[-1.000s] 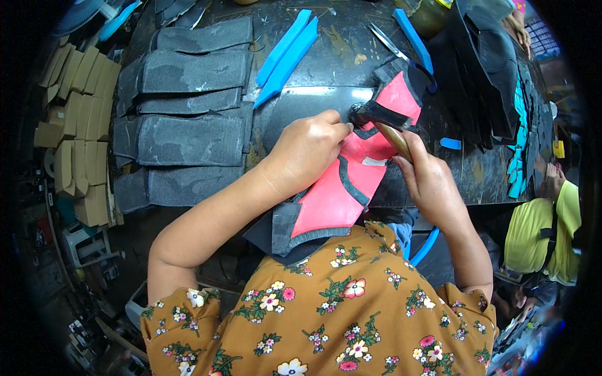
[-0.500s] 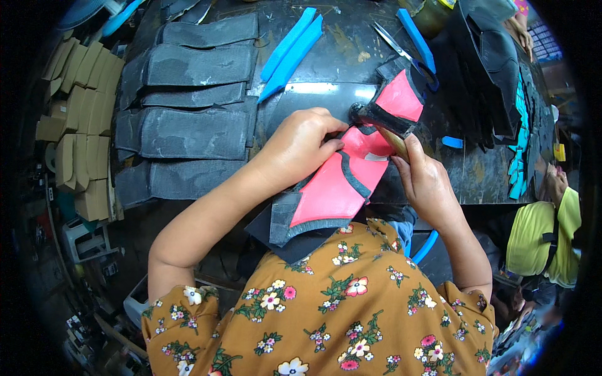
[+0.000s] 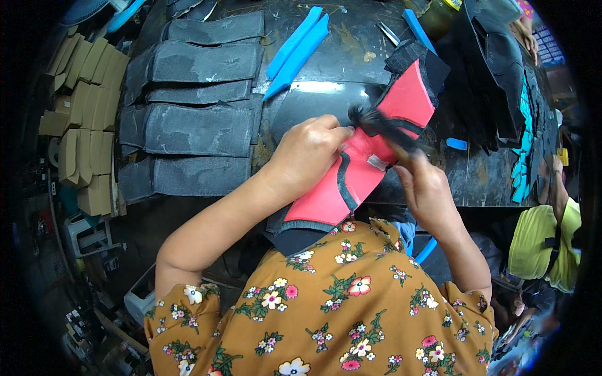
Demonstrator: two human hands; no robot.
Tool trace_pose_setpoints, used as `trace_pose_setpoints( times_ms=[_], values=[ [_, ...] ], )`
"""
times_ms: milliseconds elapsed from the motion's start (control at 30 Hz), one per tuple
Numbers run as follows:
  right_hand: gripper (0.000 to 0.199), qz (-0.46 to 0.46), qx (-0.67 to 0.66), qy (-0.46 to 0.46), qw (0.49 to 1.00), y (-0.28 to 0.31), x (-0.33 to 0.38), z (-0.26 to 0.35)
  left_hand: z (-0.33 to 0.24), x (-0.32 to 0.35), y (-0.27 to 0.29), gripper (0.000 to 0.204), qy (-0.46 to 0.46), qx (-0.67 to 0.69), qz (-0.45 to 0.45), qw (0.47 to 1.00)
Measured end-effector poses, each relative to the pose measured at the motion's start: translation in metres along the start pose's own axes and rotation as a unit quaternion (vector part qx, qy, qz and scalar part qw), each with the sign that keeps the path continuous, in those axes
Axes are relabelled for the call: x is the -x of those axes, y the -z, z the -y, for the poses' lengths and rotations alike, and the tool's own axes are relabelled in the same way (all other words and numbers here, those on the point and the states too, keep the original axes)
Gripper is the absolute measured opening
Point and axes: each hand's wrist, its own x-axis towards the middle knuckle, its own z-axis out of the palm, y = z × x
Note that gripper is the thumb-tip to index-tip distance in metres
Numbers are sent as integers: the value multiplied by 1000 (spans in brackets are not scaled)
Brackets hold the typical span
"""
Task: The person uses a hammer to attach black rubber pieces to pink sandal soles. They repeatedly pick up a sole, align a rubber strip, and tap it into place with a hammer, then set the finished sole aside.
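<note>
A piece of pink and black material (image 3: 326, 194) lies slantwise over the table's near edge, its lower end against my floral top. My left hand (image 3: 307, 150) is closed at its left edge, thumb and fingers pinching the material. In my right hand (image 3: 426, 188) is a hammer (image 3: 392, 131) with a dark head, blurred by motion and held low over the pink face; most of its handle is hidden by my fingers. A small whitish patch (image 3: 376, 162) shows on the pink surface beside the hammer. The piece's far black end covers most of a pair of scissors (image 3: 389, 32).
Stacked dark grey fabric pieces (image 3: 200, 128) fill the table's left side. Blue strips (image 3: 295, 53) lie at the back, and a small blue piece (image 3: 456, 144) at right. Black bags (image 3: 495, 69) stand back right. Cardboard pieces (image 3: 94, 106) are at far left; a person in yellow (image 3: 533, 238) sits right.
The pink and black piece has shifted, its far end now reaching up over the scissors. The hammer head has swung and is blurred. Both hands keep their grip.
</note>
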Motion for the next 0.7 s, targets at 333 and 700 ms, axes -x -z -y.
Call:
trace_pose_setpoints(
  times_ms=[333, 700],
  values=[
    [55, -44, 31, -10, 998, 0, -11, -13, 1, -35, -21, 16, 1, 35, -99, 995],
    [56, 21, 74, -66, 995, 5, -13, -15, -2, -21, -12, 25, 25, 25, -46, 998]
  ],
)
